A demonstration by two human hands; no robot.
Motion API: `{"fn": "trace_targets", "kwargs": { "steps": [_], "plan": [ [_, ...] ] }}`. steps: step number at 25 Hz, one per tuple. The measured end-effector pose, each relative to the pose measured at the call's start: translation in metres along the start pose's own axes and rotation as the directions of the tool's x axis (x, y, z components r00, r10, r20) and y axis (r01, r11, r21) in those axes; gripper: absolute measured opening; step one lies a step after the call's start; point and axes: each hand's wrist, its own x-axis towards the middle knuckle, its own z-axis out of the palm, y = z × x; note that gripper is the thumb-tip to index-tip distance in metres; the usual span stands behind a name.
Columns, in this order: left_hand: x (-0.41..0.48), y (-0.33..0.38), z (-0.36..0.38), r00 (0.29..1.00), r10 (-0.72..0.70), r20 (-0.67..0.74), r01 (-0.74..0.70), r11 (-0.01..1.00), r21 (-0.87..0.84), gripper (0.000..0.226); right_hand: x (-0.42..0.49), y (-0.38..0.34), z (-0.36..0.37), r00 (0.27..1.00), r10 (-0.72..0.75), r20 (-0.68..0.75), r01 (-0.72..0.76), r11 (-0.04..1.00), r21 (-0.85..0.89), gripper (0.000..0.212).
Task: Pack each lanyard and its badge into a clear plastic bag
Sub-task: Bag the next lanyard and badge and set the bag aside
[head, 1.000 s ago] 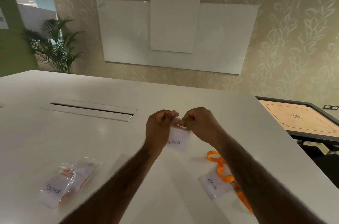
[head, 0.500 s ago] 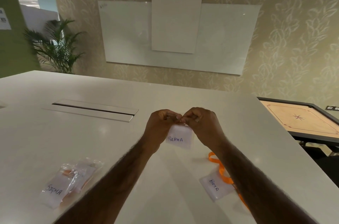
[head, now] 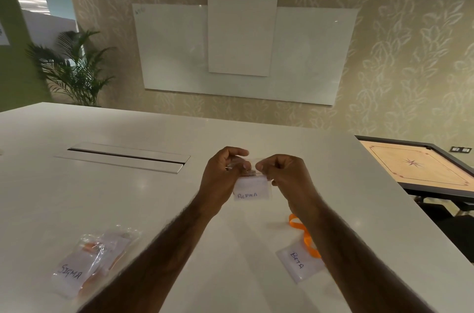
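Note:
Above the white table [head: 102,199], both hands pinch the top edge of a small clear plastic bag [head: 252,188] holding a white badge marked ALPHA. My left hand [head: 223,176] grips the bag's left top corner and my right hand [head: 284,171] grips the right one. An orange lanyard [head: 304,235] lies on the table at the right, attached to a badge marked BETA [head: 298,262] and partly hidden by my right forearm. At the front left lies a filled clear bag [head: 89,258] with a badge marked SIGMA and orange lanyard inside.
A long metal cable hatch [head: 123,157] is set into the table behind the hands. A carrom board [head: 420,170] stands off the table's right edge. A whiteboard [head: 241,51] hangs on the far wall, and a potted palm [head: 71,69] stands at the back left.
My two hands have drawn slightly apart along the top of the ALPHA bag, and the bag hangs a little lower. The BETA and SIGMA items have not moved.

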Motion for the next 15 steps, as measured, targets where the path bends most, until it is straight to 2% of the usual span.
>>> {"fn": "trace_targets", "kwargs": {
  "steps": [4, 7, 11, 15],
  "plan": [
    [0.0032, 0.0004, -0.0037, 0.998, -0.036, 0.046, 0.036, 0.999, 0.000, 0.018, -0.0014, 0.0040, 0.0055, 0.997, -0.025, -0.077, 0.027, 0.999, 0.032, 0.011],
    [0.0069, 0.0007, -0.0085, 0.991, -0.071, 0.112, 0.070, 0.997, 0.019, 0.008, -0.0001, 0.0063, 0.0061, 0.997, -0.040, -0.068, 0.042, 0.999, 0.030, 0.016],
    [0.0050, 0.0021, -0.0055, 0.999, -0.027, 0.043, 0.025, 0.999, 0.040, 0.006, 0.0008, 0.0048, 0.0045, 0.998, -0.055, -0.027, 0.056, 0.998, 0.032, 0.017],
    [0.0020, -0.0028, -0.0024, 1.000, 0.016, 0.004, -0.016, 0.997, 0.075, 0.027, 0.0015, 0.0039, -0.0028, 0.998, -0.003, 0.060, 0.002, 1.000, 0.010, 0.011]
  ]
}}
